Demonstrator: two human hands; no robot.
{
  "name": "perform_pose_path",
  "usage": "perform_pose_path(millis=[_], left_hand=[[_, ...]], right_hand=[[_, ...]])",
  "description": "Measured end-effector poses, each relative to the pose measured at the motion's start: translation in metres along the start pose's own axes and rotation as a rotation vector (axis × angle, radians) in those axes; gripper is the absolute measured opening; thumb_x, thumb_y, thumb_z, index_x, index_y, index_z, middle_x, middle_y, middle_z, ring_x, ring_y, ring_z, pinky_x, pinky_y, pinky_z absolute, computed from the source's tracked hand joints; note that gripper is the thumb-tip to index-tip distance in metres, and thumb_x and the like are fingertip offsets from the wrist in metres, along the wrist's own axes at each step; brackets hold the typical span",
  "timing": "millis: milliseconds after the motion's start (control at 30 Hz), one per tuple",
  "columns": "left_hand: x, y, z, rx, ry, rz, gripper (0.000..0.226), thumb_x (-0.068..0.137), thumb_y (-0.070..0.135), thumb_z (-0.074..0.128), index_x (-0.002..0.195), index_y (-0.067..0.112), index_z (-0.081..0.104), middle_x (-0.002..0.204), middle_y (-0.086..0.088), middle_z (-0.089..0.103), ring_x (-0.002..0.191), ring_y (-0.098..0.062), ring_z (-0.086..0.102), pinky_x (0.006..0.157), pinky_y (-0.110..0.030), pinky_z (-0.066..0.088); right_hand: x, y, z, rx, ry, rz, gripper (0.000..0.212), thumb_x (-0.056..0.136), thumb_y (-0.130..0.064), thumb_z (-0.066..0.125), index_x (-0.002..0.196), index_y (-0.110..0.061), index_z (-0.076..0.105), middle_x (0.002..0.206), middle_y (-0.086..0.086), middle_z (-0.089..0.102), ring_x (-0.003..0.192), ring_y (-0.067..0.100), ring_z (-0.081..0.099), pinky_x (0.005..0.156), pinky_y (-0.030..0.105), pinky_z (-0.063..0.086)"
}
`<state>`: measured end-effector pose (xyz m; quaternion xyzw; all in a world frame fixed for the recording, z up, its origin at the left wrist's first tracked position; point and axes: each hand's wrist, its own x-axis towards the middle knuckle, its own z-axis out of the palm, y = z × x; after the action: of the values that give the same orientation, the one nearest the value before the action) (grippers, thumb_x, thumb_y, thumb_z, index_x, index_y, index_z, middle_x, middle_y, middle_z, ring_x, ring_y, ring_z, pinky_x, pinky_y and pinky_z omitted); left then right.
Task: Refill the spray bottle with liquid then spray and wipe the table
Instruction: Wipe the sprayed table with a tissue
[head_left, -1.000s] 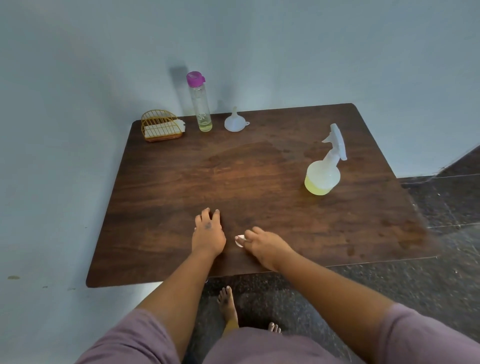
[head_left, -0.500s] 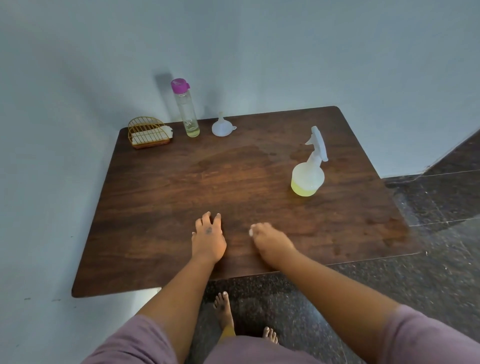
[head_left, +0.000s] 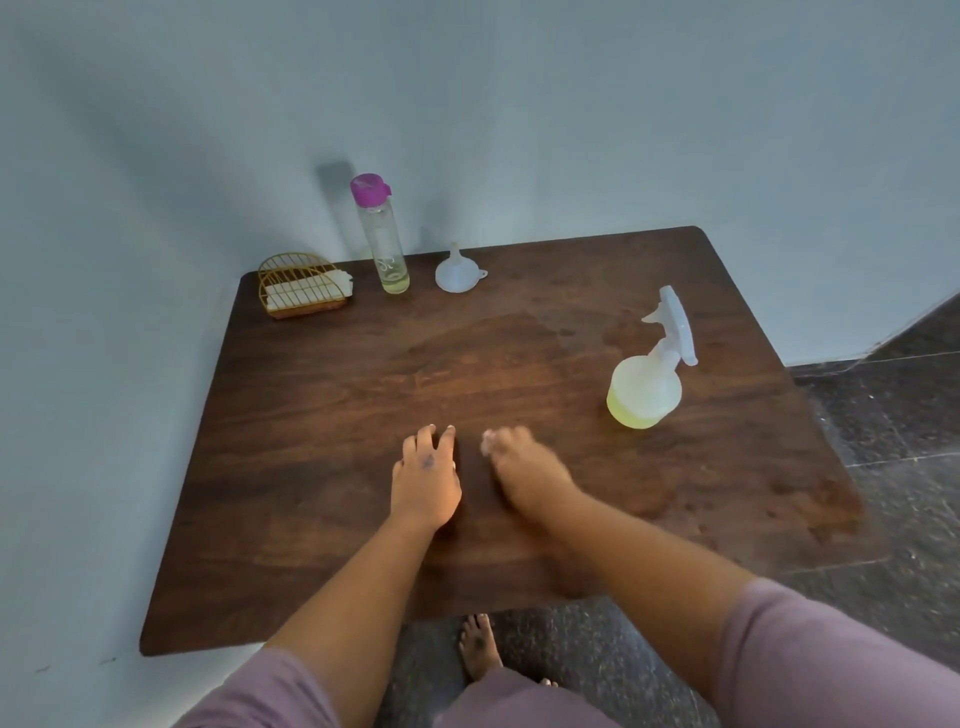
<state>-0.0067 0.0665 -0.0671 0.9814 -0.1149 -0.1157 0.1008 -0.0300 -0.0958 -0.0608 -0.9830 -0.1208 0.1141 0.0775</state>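
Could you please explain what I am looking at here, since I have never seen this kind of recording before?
There is no machine: a person wears a camera on the head, looking down at their own two hands over a brown wooden table. The left hand rests flat on the wood. The right hand is blurred and presses a small white wad, likely a tissue, under its fingers. On the table stand a spray bottle with yellowish liquid, a clear bottle with a pink cap, a white funnel turned mouth down, and a wire holder with white napkins. Darker patches on the wood look wet.
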Motion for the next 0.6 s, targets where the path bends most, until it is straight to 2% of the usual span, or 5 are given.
perform_pose_path(millis=[67,133,233,367,600], left_hand=[[0.012,-0.005,-0.004,-0.009,-0.013,-0.002,0.057,0.099,0.023,0.046,0.152,0.023,0.027,0.154,-0.006,0.027,0.138,-0.025,0.028,0.106,-0.04,0.037],[0.023,-0.01,-0.008,-0.008,-0.003,-0.007,0.057,0.098,0.022,0.046,0.152,0.023,0.027,0.153,-0.006,0.028,0.137,-0.025,0.029,0.106,-0.04,0.038],[0.039,-0.011,-0.011,-0.006,0.005,0.017,0.054,0.098,0.02,0.046,0.15,0.021,0.03,0.151,-0.006,0.032,0.135,-0.025,0.032,0.103,-0.04,0.04],[0.054,0.01,-0.01,-0.023,0.016,0.128,0.052,0.099,0.018,0.046,0.149,0.019,0.034,0.147,-0.005,0.037,0.132,-0.023,0.036,0.101,-0.036,0.042],[0.062,0.087,0.002,-0.129,-0.083,0.362,0.054,0.1,0.025,0.047,0.15,0.017,0.028,0.146,-0.002,0.035,0.133,-0.021,0.034,0.106,-0.034,0.04]], right_hand=[[-0.001,-0.02,0.006,-0.047,-0.059,-0.298,0.043,0.095,-0.009,0.041,0.139,-0.008,0.044,0.132,0.01,0.043,0.115,0.03,0.039,0.092,0.044,0.048],[0.001,-0.015,0.006,-0.14,-0.079,-0.407,0.046,0.096,-0.01,0.04,0.143,-0.01,0.04,0.13,0.009,0.044,0.112,0.03,0.04,0.093,0.043,0.047],[-0.003,0.021,0.0,-0.093,-0.007,-0.177,0.054,0.097,-0.009,0.038,0.149,-0.007,0.024,0.134,0.009,0.042,0.118,0.03,0.04,0.093,0.04,0.046],[-0.02,0.07,-0.007,-0.087,-0.003,0.242,0.051,0.098,-0.014,0.042,0.146,-0.003,0.03,0.134,0.01,0.047,0.117,0.026,0.046,0.091,0.037,0.049],[-0.078,0.089,0.001,-0.035,-0.035,0.175,0.05,0.096,-0.028,0.041,0.14,-0.005,0.043,0.125,0.009,0.053,0.11,0.029,0.053,0.089,0.041,0.048]])
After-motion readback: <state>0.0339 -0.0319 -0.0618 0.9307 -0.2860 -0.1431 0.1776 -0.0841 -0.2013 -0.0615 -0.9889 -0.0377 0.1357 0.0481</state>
